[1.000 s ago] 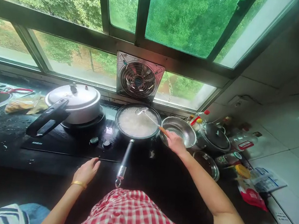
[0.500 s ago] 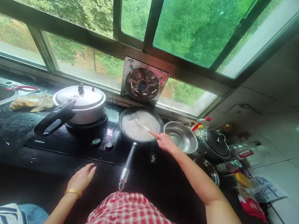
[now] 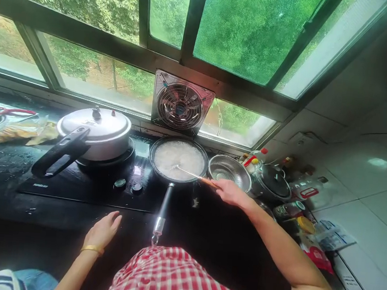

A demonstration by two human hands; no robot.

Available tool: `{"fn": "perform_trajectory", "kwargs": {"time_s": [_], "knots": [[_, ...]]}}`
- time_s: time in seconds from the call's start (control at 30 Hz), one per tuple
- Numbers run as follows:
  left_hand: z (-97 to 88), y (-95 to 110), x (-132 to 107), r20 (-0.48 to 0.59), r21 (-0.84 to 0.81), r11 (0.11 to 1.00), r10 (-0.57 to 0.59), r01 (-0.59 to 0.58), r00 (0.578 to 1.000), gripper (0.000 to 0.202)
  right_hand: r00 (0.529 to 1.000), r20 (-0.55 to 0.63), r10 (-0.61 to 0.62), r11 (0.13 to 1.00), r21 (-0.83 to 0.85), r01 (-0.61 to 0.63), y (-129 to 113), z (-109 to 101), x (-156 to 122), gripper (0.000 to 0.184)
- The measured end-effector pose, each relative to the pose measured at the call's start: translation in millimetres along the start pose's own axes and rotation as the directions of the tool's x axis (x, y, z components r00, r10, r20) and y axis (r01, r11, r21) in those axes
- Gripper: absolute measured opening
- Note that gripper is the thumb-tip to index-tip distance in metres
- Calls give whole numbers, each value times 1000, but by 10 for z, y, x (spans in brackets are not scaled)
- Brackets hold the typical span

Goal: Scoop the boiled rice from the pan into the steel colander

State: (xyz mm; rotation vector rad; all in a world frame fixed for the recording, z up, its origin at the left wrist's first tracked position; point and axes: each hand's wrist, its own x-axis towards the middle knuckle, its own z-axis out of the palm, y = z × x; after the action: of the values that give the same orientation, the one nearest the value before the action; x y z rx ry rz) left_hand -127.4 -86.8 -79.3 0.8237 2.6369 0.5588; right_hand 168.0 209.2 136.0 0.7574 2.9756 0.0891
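Note:
My right hand (image 3: 230,192) is closed around the wooden grip of a long metal cooking utensil (image 3: 191,173). Its thin shank reaches into a dark frying pan (image 3: 151,162), and its head is sunk in the pale, foamy boiling liquid (image 3: 179,155). The pan sits on the right burner, its long handle (image 3: 163,214) pointing towards my body. Left of that handle, my left hand (image 3: 102,231) hovers near the counter's front edge, fingers loosely extended and holding nothing. A gold-coloured bracelet circles its wrist.
A lidded pressure cooker (image 3: 95,135) stands on the left burner. Right of the pan are a perforated metal colander (image 3: 230,170), a lidded pot (image 3: 274,182) and several bottles and jars. An exhaust fan (image 3: 181,106) is mounted behind the pan. Another person's clothing (image 3: 35,280) shows at bottom left.
My right hand has moved right and slightly towards me, drawing the utensil's head from the pan's far left to its near middle. My left hand has hardly moved. The view has shifted slightly.

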Motion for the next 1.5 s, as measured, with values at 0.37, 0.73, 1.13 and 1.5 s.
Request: {"fn": "perform_trajectory", "kwargs": {"time_s": [0.37, 0.73, 1.13, 1.5], "knots": [[-43, 35, 10, 60, 23, 1000, -9, 8, 998, 52, 967, -199, 157, 979, 162, -125, 292, -130, -254, 41], [-55, 54, -11, 66, 5, 1000, -14, 13, 998, 54, 935, -132, 328, 904, 332, -270, 467, 214, 387, 34], [35, -57, 35, 57, -18, 1000, -11, 12, 998, 53, 842, 441, 312, 440, 718, -539, 374, -169, -233, 41], [69, 32, 185, 60, -22, 998, 56, -55, 997, 53, 771, 632, 75, -138, 773, -620, 149, -42, -93, 33]]}}
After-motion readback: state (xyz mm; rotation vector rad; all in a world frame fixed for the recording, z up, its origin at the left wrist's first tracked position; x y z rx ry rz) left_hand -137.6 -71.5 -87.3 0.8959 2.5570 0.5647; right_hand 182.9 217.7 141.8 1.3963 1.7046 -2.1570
